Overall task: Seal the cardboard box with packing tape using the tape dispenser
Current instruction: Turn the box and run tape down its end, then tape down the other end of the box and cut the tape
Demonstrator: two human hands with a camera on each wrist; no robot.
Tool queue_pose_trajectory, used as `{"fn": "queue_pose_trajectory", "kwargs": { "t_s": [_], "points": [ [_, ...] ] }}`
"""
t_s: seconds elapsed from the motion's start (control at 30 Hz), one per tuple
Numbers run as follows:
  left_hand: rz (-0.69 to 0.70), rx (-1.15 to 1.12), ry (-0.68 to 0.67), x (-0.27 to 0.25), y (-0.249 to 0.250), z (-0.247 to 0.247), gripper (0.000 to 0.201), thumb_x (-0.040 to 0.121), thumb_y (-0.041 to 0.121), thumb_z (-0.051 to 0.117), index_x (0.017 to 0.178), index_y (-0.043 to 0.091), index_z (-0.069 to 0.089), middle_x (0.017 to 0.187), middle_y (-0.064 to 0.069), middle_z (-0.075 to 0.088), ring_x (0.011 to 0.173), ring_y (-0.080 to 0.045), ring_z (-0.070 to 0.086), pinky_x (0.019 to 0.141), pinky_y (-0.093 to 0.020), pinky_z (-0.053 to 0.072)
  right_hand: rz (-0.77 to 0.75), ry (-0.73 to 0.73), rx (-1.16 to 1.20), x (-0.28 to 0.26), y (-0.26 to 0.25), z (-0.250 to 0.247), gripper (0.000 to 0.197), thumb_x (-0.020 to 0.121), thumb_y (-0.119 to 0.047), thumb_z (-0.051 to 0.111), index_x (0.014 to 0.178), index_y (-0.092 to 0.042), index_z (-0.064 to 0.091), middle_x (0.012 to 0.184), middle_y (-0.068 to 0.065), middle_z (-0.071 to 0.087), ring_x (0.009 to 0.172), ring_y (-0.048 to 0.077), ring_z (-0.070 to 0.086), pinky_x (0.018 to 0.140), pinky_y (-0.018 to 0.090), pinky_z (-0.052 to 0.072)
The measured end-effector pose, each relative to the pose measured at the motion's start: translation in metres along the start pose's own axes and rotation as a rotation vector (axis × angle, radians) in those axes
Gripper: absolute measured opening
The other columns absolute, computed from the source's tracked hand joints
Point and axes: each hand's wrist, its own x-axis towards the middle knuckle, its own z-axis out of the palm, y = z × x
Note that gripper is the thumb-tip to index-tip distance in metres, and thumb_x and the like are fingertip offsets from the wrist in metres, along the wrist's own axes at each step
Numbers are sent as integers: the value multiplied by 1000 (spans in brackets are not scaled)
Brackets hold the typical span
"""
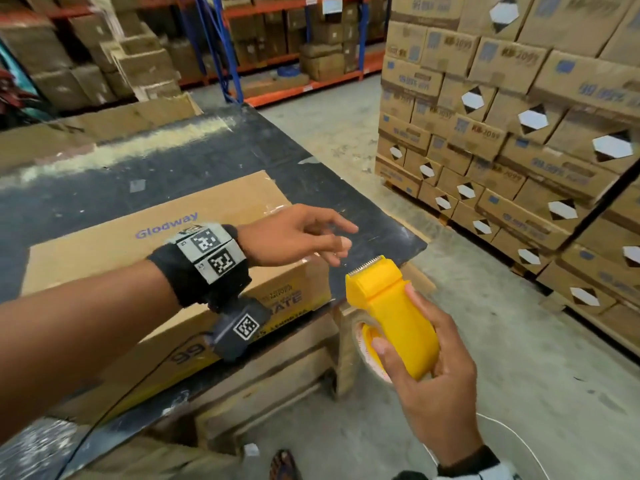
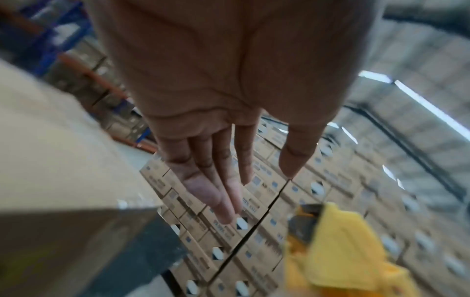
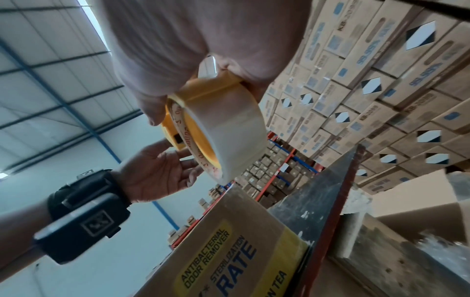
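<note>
A flat brown cardboard box (image 1: 145, 237) printed "Glodway" lies on the dark table (image 1: 221, 150), its right end near the table corner. My right hand (image 1: 429, 379) grips a yellow tape dispenser (image 1: 391, 317) off the table's right edge, with its toothed blade pointing toward the box. A roll of clear tape (image 3: 229, 128) sits in the dispenser (image 3: 175, 130). My left hand (image 1: 304, 233) hovers over the box's right end with fingers spread and straight, holding nothing. In the left wrist view the left hand's fingers (image 2: 216, 180) are extended, and the dispenser (image 2: 343, 251) shows blurred at lower right.
A tall stack of cartons (image 1: 519, 133) stands on a pallet to the right across a concrete aisle (image 1: 519, 375). Blue and orange racking (image 1: 294, 46) with boxes fills the back. More cardboard (image 1: 104, 123) lies at the table's far side.
</note>
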Motion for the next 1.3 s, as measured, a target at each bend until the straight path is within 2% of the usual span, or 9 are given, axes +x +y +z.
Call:
{"fn": "queue_pose_trajectory", "kwargs": {
  "t_s": [0.17, 0.3, 0.43, 0.53, 0.67, 0.87, 1.03, 1.17, 1.3],
  "points": [
    [-36, -423, 10, -37, 3, 18, 32, 97, 13, 62, 128, 9, 65, 103, -24, 69, 84, -22, 67, 80, -25, 59, -120, -39, 62, 4, -17, 10, 70, 77, -55, 74, 139, -31, 53, 134, -26, 53, 118, -5, 55, 84, 7, 45],
    [-33, -494, 88, -66, -5, 8, 31, 93, 0, 57, 119, 13, 68, 107, -41, 60, 86, -32, 55, 73, -24, 55, -188, -88, 117, 5, -38, 24, 70, 79, -59, 71, 140, -30, 51, 129, -24, 53, 112, -8, 55, 80, 5, 44],
    [-59, -486, 178, -98, -18, -16, 34, 94, -1, 59, 127, 5, 65, 97, -27, 60, 78, -24, 57, 74, -24, 55, -264, -128, 111, 4, -65, 45, 70, 77, -57, 73, 141, -51, 45, 117, -22, 53, 96, -3, 58, 64, 16, 49],
    [-29, -419, 217, -122, -30, -39, 38, 90, 6, 67, 128, 8, 65, 96, -22, 69, 80, -20, 64, 78, -32, 53, -275, -177, 93, 2, -86, 68, 71, 77, -60, 73, 141, -53, 45, 111, -12, 56, 89, 11, 59, 57, 27, 50],
    [2, -308, 240, -160, -54, -88, 46, 86, 9, 71, 132, 11, 63, 83, -10, 75, 82, -24, 65, 82, -41, 51, -288, -239, 36, -3, -125, 113, 75, 75, -56, 79, 143, -40, 51, 114, -15, 58, 98, -1, 60, 63, 18, 51],
    [-23, -314, 524, -234, -112, -230, 54, 82, 0, 74, 134, 3, 60, 73, -5, 76, 66, -14, 72, 69, -24, 54, -235, -265, -13, -32, -183, 172, 76, 69, -60, 75, 140, -43, 53, 121, -39, 49, 104, -24, 49, 78, -2, 39],
    [-110, -257, 481, -254, -192, -294, 47, 82, 5, 75, 127, 8, 65, 76, -1, 77, 72, -13, 71, 71, -22, 58, -189, -276, -65, -45, -225, 241, 74, 69, -60, 80, 137, -47, 54, 107, -37, 53, 96, -29, 47, 76, -6, 36],
    [-106, -175, 506, -246, -257, -313, 33, 91, 3, 68, 120, 18, 67, 76, 4, 76, 70, -8, 68, 74, -23, 55, -74, -392, -96, -42, -246, 296, 74, 71, -60, 73, 138, -59, 42, 107, -47, 43, 97, -34, 40, 74, 2, 38],
    [-121, -132, 493, -235, -310, -316, 37, 95, 1, 63, 131, 7, 62, 93, -23, 67, 70, -4, 72, 71, -20, 55, 5, -438, -167, -39, -261, 336, 71, 75, -64, 69, 139, -59, 39, 104, -40, 43, 88, -8, 49, 86, 26, 48]
  ]
}}
